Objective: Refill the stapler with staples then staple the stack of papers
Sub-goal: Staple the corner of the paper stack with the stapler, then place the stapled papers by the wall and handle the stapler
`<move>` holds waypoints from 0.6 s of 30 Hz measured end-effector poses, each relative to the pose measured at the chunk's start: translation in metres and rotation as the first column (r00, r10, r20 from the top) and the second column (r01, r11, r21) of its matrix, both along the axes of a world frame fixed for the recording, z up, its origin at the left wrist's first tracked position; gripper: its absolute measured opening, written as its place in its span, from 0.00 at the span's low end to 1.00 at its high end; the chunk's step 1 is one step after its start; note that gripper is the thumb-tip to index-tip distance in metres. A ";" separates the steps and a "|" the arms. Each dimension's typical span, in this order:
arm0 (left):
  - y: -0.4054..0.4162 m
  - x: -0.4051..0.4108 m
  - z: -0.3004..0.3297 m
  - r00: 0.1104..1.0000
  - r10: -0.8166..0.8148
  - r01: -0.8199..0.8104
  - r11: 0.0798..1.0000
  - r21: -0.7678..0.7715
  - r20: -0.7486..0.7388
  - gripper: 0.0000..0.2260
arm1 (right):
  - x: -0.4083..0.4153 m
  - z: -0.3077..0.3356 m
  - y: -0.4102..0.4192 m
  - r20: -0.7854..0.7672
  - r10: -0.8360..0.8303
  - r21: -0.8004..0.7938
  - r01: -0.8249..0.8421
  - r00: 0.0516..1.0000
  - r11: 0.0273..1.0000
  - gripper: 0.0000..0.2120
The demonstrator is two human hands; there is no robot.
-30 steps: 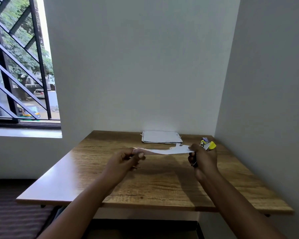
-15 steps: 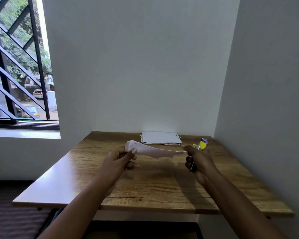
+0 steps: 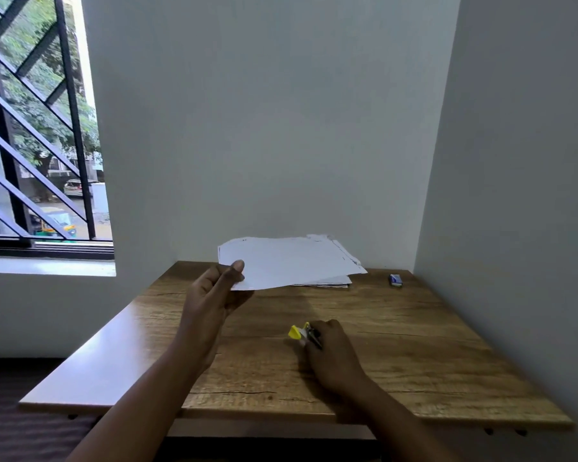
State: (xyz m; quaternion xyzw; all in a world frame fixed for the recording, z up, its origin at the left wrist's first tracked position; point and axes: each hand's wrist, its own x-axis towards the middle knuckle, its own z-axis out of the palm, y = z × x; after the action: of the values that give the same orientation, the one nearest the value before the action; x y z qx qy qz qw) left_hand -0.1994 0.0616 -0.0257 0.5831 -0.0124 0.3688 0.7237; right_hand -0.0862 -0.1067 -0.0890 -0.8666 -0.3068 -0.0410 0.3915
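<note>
— At the left of the desk, what is the left hand (image 3: 219,288) doing?

— It pinches the near-left corner of 1 sheaf of papers (image 3: 281,261), thumb on top, lifted off the wooden table (image 3: 414,345). The sheaf runs away to the far right, over 1 more paper pile (image 3: 334,281) lying flat by the wall.

— And further right?

— The right hand (image 3: 331,355) is curled around 1 yellow stapler (image 3: 297,332), low at the table. Its yellow nose points left, toward the papers' side.

— So what does the next move turn on?

— Likely on the gap: the stapler sits nearer and right of the held corner, well apart. 1 small blue staple box (image 3: 395,280) lies far right.
</note>
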 end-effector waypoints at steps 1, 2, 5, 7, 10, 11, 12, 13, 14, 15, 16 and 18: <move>0.000 -0.001 -0.001 1.000 -0.006 0.006 1.000 0.007 0.005 0.07 | -0.003 -0.002 0.005 0.070 0.008 -0.011 -0.007 0.998 1.000 0.11; 0.001 -0.001 -0.002 1.000 -0.003 0.003 1.000 0.017 0.006 0.03 | -0.005 -0.004 0.009 0.117 0.016 -0.018 -0.014 0.993 1.000 0.11; 0.003 -0.004 -0.004 0.998 0.036 -0.035 0.999 0.018 -0.044 0.11 | -0.012 -0.008 0.020 0.203 0.006 -0.021 -0.002 0.979 1.000 0.11; 0.003 -0.006 -0.003 0.998 0.042 -0.041 0.999 0.016 -0.052 0.16 | -0.015 -0.011 0.026 0.259 -0.016 -0.037 0.026 0.966 0.999 0.13; 0.003 -0.008 -0.003 0.997 0.041 -0.039 0.998 0.043 -0.059 0.17 | -0.019 -0.016 0.034 0.284 -0.021 -0.062 0.040 0.959 0.997 0.13; 0.003 -0.009 -0.003 0.997 0.037 -0.034 0.998 0.056 -0.063 0.17 | -0.019 -0.017 0.036 0.274 -0.022 -0.058 0.040 0.962 0.998 0.12; 0.003 -0.009 -0.003 0.998 0.026 -0.022 0.998 0.063 -0.064 0.17 | -0.019 -0.018 0.037 0.262 -0.026 -0.055 0.041 0.965 0.998 0.12; 0.002 -0.010 -0.003 0.998 0.007 -0.004 0.998 0.059 -0.063 0.18 | -0.019 -0.019 0.038 0.253 -0.031 -0.053 0.046 0.967 0.998 0.12; 0.001 -0.010 -0.003 0.998 -0.009 0.012 0.999 0.049 -0.059 0.18 | -0.018 -0.019 0.038 0.240 -0.030 -0.055 0.045 0.970 0.997 0.12; 0.001 -0.009 -0.003 0.998 -0.022 0.024 0.999 0.040 -0.055 0.18 | -0.018 -0.018 0.038 0.233 -0.024 -0.064 0.040 0.972 0.997 0.13; 0.000 -0.007 -0.003 0.998 -0.030 0.032 0.999 0.035 -0.052 0.18 | -0.017 -0.017 0.037 0.221 -0.022 -0.083 0.041 0.975 0.996 0.13; 0.000 -0.005 -0.003 0.998 -0.038 0.040 0.998 0.038 -0.048 0.19 | -0.017 -0.015 0.035 0.187 0.000 -0.119 0.023 0.982 0.993 0.14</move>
State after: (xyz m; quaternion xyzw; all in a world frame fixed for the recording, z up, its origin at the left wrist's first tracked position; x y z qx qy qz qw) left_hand -0.2042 0.0614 -0.0287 0.6054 -0.0137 0.3404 0.7194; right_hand -0.1028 -0.0715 -0.1036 -0.8827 -0.3392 -0.1056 0.3077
